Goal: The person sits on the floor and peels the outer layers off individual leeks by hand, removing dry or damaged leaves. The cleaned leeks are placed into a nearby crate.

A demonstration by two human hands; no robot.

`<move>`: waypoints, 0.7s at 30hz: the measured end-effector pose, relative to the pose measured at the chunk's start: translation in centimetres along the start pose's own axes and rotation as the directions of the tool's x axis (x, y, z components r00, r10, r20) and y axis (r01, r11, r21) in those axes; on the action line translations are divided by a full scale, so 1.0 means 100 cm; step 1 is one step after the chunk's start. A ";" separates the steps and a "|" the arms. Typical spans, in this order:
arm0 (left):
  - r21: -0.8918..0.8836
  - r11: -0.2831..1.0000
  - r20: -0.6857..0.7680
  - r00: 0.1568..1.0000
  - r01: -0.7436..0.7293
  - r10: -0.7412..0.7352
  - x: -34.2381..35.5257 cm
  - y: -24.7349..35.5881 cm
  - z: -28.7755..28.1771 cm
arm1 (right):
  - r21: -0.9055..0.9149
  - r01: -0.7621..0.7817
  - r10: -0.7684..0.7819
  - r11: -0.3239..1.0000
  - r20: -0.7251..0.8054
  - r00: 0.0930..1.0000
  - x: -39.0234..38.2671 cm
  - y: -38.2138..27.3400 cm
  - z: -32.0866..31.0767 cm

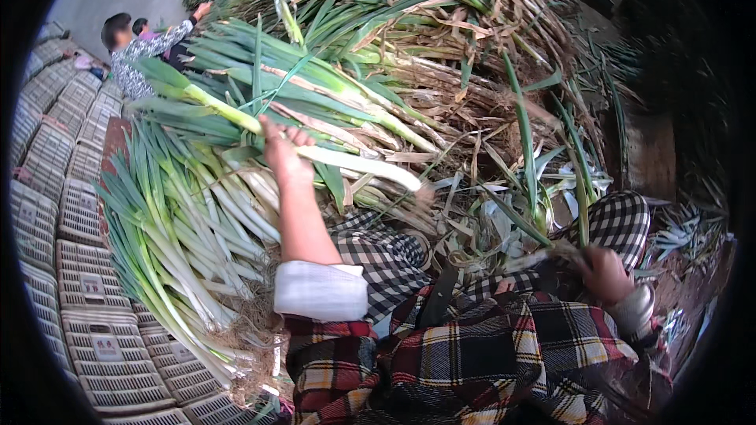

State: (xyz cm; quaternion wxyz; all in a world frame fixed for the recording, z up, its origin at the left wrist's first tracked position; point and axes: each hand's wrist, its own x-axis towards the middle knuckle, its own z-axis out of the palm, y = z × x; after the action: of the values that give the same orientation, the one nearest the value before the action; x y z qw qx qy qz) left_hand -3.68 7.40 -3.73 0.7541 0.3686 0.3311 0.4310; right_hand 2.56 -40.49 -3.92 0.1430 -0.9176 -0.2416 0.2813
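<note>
Head view, only one. Left hand (285, 146) closed round one leek (358, 164), held aloft, roots to the right, between the untrimmed heap (465, 83) and the paler, cleaner pile (228, 248). Right hand (608, 277) curled low by loose leaves (526, 138); grip blurred, cannot tell. Step, my reading: sorting a cleaned stalk; next move calls for laying it root-end aligned, then releasing. Count: hands two, lifted leek one, heaps two, stalks uncountable; crates (94, 338) many, overlapping; co-workers (134, 59) at least two.
</note>
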 end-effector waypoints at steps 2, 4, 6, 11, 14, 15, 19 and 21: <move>-0.110 0.991 0.160 0.985 0.076 -0.058 -0.022 -0.019 0.036 | -0.293 0.091 -0.159 0.952 -0.216 0.963 0.015 -0.026 -0.007; -0.180 0.974 0.313 0.947 0.136 -0.075 -0.037 -0.036 0.047 | -0.289 0.216 -0.310 0.933 -0.337 0.889 0.046 -0.054 -0.007; -0.147 0.967 0.389 0.911 0.207 -0.136 -0.057 -0.062 0.070 | -0.292 0.449 -0.536 0.844 -0.477 0.696 0.066 -0.090 -0.014; -0.077 0.945 0.553 0.802 0.319 -0.226 -0.097 -0.091 0.079 | -0.174 0.532 -0.552 0.829 -0.415 0.724 0.122 -0.150 0.005; -0.050 0.928 0.508 0.809 0.370 -0.295 -0.103 -0.076 0.076 | 0.127 0.534 -0.484 0.836 -0.291 0.825 0.140 -0.139 0.017; -0.019 0.939 0.531 0.799 0.344 -0.282 -0.094 -0.077 0.070 | 0.333 0.541 -0.492 0.772 -0.226 0.841 0.140 -0.132 0.019; -0.084 0.958 0.470 0.859 0.274 -0.204 -0.077 -0.055 0.057 | 0.905 0.049 -0.487 0.422 0.180 0.855 0.122 -0.115 0.021; -0.112 0.953 0.526 0.830 0.282 -0.184 -0.075 -0.055 0.052 | 0.900 -0.051 -0.443 0.432 0.261 0.858 0.123 -0.104 0.028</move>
State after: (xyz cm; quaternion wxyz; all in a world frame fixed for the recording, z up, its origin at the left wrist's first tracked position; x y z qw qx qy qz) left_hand -0.24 -2.67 -4.30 0.8924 0.3546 0.1210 0.2515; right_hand 6.06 -24.96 -7.56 0.5688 -0.5749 -0.1950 0.5549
